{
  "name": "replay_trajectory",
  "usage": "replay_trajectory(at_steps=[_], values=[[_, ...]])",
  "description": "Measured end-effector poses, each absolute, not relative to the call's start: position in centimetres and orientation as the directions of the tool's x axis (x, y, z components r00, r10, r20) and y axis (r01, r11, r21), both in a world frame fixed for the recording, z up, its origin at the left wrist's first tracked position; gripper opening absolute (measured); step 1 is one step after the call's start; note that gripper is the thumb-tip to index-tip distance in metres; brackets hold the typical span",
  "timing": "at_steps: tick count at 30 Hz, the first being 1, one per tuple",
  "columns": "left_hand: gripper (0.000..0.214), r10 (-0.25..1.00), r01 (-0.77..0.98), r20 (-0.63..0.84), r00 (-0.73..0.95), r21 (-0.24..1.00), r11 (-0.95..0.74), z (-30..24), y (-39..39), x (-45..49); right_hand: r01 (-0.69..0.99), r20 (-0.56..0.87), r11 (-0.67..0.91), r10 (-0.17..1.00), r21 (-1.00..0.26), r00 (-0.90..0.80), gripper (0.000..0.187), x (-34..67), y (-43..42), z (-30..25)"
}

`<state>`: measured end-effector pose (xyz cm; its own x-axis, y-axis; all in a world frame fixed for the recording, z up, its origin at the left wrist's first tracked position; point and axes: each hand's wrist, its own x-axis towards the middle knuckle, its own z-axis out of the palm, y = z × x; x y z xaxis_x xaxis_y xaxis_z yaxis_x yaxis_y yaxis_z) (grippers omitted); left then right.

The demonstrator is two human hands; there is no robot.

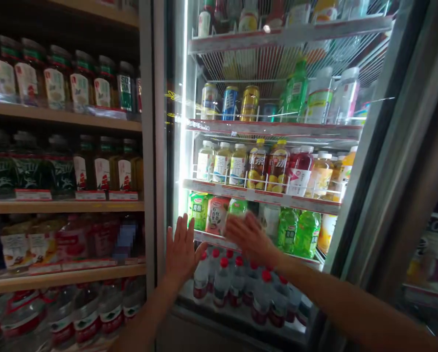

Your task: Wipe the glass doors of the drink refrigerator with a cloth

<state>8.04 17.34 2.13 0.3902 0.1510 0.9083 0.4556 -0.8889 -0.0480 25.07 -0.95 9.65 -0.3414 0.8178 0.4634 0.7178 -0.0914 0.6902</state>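
My left hand [184,252] is raised with its fingers spread, at the lower left of a lit drinks fridge's glass door [176,105]. Its palm faces the glass and seems to rest on it. My right hand [250,237] reaches across from the right, in front of the lower shelf, smeared by motion. A pale patch shows by its fingers, and whether it holds a cloth is too blurred to tell. Behind the glass, near that hand, stand green bottles [287,230] and a red tea bottle [216,215]. Red-capped water bottles [224,283] stand below both hands.
Left of the fridge, wooden shelves [62,208] hold rows of bottled drinks. Higher fridge shelves carry iced tea bottles [257,164] and cans [249,103]. A metal frame [391,195] runs along the right side, with more shelving beyond it.
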Motion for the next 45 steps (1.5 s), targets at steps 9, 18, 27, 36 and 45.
replay_trajectory(at_steps=[9,18,27,36,45], values=[[0.067,0.246,0.499,0.909,0.337,0.049,-0.865,2.0,19.6,6.9,0.756,0.742,-0.388,0.644,0.527,-0.186,0.056,24.9,1.3,14.2],[0.067,0.296,0.555,0.91,0.289,0.093,-0.827,3.4,22.0,4.9,0.767,0.721,-0.34,0.656,0.544,-0.221,0.054,23.7,5.4,16.1],[0.066,0.293,0.583,0.905,0.309,0.063,-0.81,2.3,24.3,2.7,0.732,0.465,0.021,0.76,0.681,-0.454,0.043,20.9,11.6,11.8],[0.064,0.321,0.615,0.906,0.277,0.09,-0.784,1.3,26.6,1.1,0.745,0.389,0.052,0.827,0.665,-0.405,0.048,17.2,19.0,6.1],[0.064,0.275,0.606,0.919,0.281,0.052,-0.794,2.0,25.2,1.6,0.806,0.567,-0.122,0.771,0.579,-0.29,0.051,20.5,12.2,10.9]])
